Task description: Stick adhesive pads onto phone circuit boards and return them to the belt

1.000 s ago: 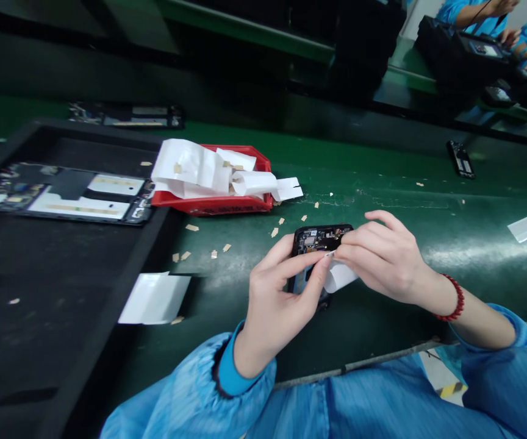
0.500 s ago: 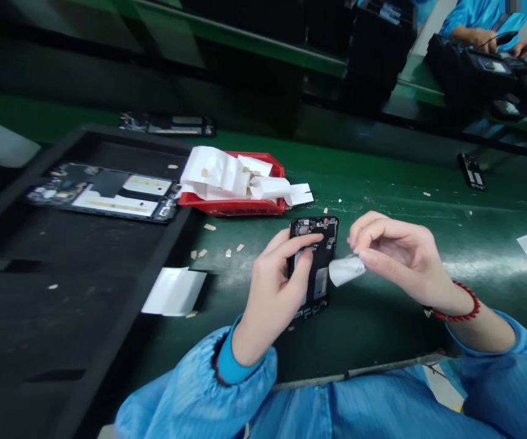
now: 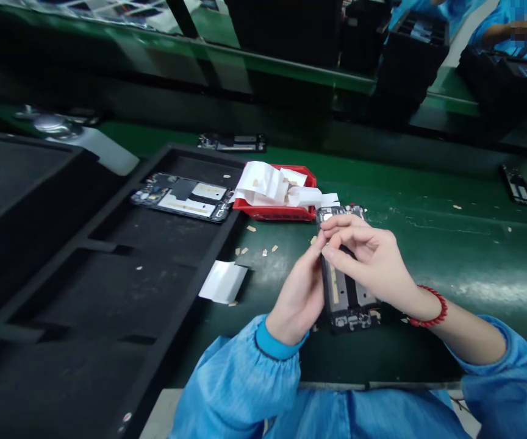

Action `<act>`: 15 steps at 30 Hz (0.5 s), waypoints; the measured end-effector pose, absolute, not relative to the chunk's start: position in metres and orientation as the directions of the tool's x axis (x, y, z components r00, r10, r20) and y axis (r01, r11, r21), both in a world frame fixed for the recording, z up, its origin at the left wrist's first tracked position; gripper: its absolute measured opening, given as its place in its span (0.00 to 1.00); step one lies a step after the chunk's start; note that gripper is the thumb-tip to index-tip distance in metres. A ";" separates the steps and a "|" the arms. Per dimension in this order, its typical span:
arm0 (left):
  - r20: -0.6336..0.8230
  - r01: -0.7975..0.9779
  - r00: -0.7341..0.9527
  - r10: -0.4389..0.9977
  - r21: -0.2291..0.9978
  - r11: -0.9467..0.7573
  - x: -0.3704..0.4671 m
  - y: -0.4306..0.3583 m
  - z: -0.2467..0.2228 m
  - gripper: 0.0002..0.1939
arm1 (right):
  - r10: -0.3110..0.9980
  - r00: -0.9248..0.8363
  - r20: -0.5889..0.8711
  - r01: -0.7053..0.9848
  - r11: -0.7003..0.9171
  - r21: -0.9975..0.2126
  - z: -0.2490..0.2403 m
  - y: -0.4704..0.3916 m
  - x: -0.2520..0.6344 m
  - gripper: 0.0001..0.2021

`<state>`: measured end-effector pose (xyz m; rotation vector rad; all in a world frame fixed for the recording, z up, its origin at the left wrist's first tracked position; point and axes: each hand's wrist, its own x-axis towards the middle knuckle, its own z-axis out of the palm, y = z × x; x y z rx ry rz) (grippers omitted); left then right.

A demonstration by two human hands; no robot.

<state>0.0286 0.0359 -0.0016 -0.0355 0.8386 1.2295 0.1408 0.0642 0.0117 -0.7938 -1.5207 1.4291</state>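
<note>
An opened phone body (image 3: 346,292) stands on the green bench, long side toward me, its silver plates and circuit parts showing. My left hand (image 3: 301,286) holds it along the left edge. Over its upper half, my right hand (image 3: 366,253) is closed in a pinch, fingertips by the left thumb; whatever lies between them is too small to make out. Behind the phone is a red bin (image 3: 275,213) heaped with white paper strips (image 3: 263,183).
On the left, a black compartment tray (image 3: 167,341) holds another phone body (image 3: 185,196). A white sheet (image 3: 223,281) and small tan scraps lie beside it. More phone bodies rest at the back (image 3: 232,143) and far right (image 3: 516,185). People in blue sleeves are beyond.
My right hand has moved left over the phone, and the white piece it held no longer shows. My left hand has shifted to the phone's edge. The view has turned left.
</note>
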 end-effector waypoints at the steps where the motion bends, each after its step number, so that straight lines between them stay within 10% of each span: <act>1: -0.601 -0.849 0.121 0.790 0.350 0.396 0.031 0.035 0.001 0.13 | 0.904 -0.400 0.154 -0.109 0.119 -0.987 0.012 0.066 0.140 0.04; 7: -0.495 -0.860 0.277 0.824 0.255 0.442 0.031 0.024 0.011 0.19 | 0.922 -0.369 0.118 -0.079 0.096 -0.992 0.023 0.076 0.143 0.05; 15: -0.208 -0.812 0.184 0.961 0.518 0.268 0.038 0.004 0.000 0.27 | 0.906 -0.323 0.274 -0.139 0.241 -0.960 0.031 0.063 0.157 0.08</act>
